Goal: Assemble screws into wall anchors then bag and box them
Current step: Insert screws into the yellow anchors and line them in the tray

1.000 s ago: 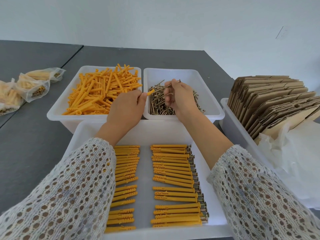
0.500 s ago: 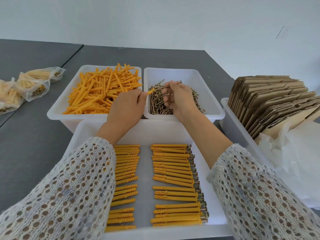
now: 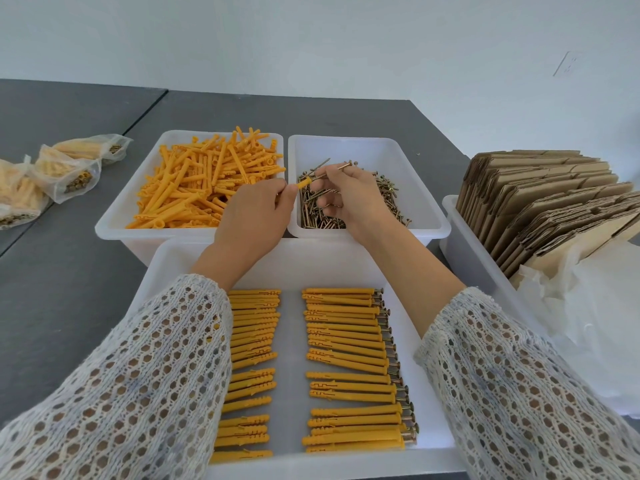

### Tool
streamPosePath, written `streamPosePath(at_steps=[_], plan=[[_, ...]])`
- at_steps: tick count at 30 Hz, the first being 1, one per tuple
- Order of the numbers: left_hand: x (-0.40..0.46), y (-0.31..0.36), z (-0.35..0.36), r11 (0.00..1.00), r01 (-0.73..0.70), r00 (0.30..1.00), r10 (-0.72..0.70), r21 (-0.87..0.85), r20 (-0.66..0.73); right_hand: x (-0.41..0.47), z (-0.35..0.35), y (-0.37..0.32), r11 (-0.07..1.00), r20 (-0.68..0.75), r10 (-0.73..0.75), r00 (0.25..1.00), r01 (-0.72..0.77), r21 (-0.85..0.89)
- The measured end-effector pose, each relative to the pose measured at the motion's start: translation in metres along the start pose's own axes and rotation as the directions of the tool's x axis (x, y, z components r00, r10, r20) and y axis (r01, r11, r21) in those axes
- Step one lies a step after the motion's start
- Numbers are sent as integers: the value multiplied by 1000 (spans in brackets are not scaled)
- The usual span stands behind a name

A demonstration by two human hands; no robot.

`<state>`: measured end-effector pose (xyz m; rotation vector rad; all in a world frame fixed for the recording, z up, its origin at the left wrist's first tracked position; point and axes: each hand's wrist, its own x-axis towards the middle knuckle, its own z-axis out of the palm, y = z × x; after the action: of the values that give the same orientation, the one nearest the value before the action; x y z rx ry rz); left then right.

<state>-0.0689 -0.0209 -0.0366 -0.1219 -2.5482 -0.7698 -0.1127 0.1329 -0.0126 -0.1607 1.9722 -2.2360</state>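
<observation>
My left hand (image 3: 254, 211) pinches an orange wall anchor (image 3: 304, 183), whose open end sticks out to the right. My right hand (image 3: 349, 197) holds a brass screw (image 3: 334, 168) just above the white bin of loose screws (image 3: 412, 174), the screw's tip pointing toward the anchor's end. A white bin of loose orange anchors (image 3: 138, 188) lies to the left. In the near white tray (image 3: 291, 268), two rows of anchors with screws in them (image 3: 349, 365) lie side by side; my left sleeve covers part of the left row.
A white bin of flat cardboard boxes (image 3: 540, 202) stands at the right, with crumpled clear plastic bags (image 3: 588, 323) in front of it. Several filled bags (image 3: 65, 168) lie on the grey table (image 3: 62, 289) at the far left.
My right hand has brought the screw lower and closer to the anchor's open end. My left hand has kept its place with the anchor.
</observation>
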Motion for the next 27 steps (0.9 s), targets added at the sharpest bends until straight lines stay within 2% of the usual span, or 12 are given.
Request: streamPosePath(at_steps=[4, 7, 10, 14, 18, 24, 27], plan=[[0, -3, 2, 998, -11, 1000, 11, -59, -3, -1, 4, 2, 977, 71, -60, 996, 73, -199], [1, -5, 1, 989, -8, 1000, 4, -150, -23, -2, 6, 2, 966, 101, -52, 994, 76, -249], [0, -3, -3, 967, 2, 997, -20, -255, -69, 1, 4, 1, 982, 49, -15, 999, 24, -186], [0, 1, -10, 914, 7, 994, -51, -407, -98, 6, -3, 1, 997, -115, 35, 993, -42, -61], [-1, 4, -13, 886, 6, 1000, -15, -463, -15, 10, -10, 2, 996, -239, 79, 968, -84, -12], [0, 12, -15, 878, 31, 995, 21, -478, 101, 14, -12, 6, 997, -251, 53, 967, -67, -45], [4, 19, -20, 843, 90, 970, 45, -530, 237, 16, -13, 7, 997, -262, 47, 964, -62, -48]])
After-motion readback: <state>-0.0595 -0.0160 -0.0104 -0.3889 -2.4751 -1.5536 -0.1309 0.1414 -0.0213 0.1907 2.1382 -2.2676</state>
